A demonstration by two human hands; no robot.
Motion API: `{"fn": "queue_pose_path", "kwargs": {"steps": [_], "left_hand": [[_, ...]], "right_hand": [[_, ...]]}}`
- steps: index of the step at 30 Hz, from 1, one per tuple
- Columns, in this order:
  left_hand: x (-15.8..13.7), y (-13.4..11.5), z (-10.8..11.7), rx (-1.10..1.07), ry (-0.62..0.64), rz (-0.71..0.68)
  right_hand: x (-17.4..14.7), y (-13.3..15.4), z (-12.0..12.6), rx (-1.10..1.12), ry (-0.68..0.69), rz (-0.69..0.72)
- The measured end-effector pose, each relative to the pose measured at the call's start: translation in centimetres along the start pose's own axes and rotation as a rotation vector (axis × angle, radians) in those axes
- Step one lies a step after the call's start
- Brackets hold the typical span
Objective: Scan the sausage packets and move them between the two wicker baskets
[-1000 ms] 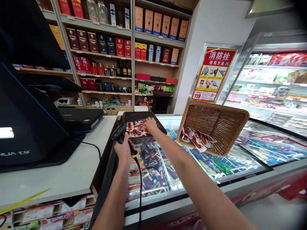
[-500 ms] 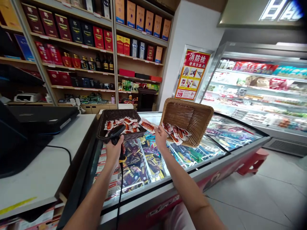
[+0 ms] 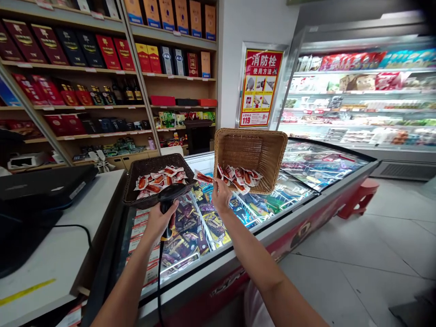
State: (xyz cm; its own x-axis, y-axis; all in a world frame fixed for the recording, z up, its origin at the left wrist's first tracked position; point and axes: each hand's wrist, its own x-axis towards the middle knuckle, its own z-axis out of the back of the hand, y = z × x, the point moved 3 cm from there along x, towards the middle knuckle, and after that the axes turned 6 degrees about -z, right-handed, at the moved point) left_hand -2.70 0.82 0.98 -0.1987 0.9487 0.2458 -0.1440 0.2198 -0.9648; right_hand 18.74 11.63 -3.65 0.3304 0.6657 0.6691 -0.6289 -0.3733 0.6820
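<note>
wrapped snack point(image 3: 203, 177), probably sausage, is pinched by the right hand point(image 3: 221, 196); left hand point(image 3: 159, 221) grips a scanner point(image 3: 171, 192).

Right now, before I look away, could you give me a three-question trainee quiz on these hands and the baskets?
1. What does the left hand hold?
2. True or false: in the picture, the dark-brown woven basket is left of the light-brown woven basket.
3. The right hand pinches: A) a red plastic stool; B) a small wrapped reddish-brown packet; C) a glass bottle.

Key: 1. A black handheld scanner. 2. True. 3. B.
</note>
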Motion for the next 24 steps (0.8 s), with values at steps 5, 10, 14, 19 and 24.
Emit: {"fn": "queue_pose_path", "kwargs": {"steps": [5, 10, 14, 19, 24], "left_hand": [[0.0, 0.0, -0.1, 0.000, -0.007, -0.009], [0.1, 0.1, -0.2, 0.025, 0.034, -0.019], [0.1, 0.4, -0.5, 0.020, 0.053, -0.030], [0.1, 1.2, -0.7, 0.034, 0.098, -0.038], [0.3, 1.6, -0.6, 0.034, 0.125, -0.029]], "right_hand": [[0.0, 0.3, 0.3, -0.038, 0.047, -0.038], [0.1, 0.3, 0.3, -0.026, 0.058, -0.014], [0.0, 0.2, 0.3, -0.020, 0.060, -0.034], [0.0, 0.2, 0.2, -0.024, 0.095, -0.062], [0.0, 0.2, 0.3, -0.020, 0.111, -0.091]]}}
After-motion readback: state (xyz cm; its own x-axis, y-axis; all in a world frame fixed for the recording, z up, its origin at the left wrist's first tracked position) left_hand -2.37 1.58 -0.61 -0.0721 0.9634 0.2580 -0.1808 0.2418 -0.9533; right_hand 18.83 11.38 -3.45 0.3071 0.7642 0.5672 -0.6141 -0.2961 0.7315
